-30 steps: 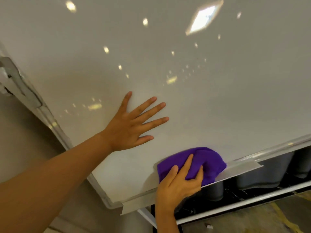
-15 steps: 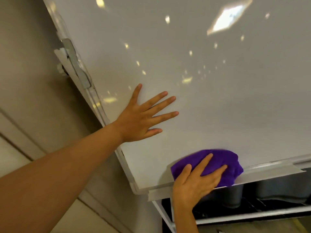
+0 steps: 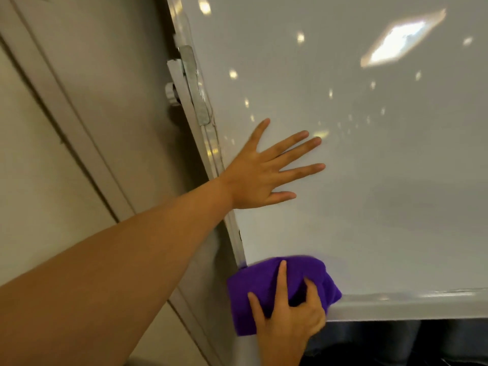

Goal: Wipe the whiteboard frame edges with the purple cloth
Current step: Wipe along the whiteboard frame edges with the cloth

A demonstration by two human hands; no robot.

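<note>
Two hands are at work. Lowest in the frame, my right hand [image 3: 287,315] presses the bunched purple cloth [image 3: 253,291] onto the whiteboard's bottom left corner, fingers curled into its folds. Above it, my left hand [image 3: 261,173] lies flat on the whiteboard [image 3: 369,180], fingers spread, holding nothing. I judge the job part done: the cloth sits where the bottom frame edge [image 3: 409,305] meets the left frame edge [image 3: 211,143], which rises to the bracket [image 3: 194,85] and looks yet to be wiped.

The purple cloth [image 3: 266,283] is now held by the right hand [image 3: 287,313] over the whiteboard frame's [image 3: 396,307] bottom-left corner, shifted leftward from its earlier place along the bottom edge.
</note>
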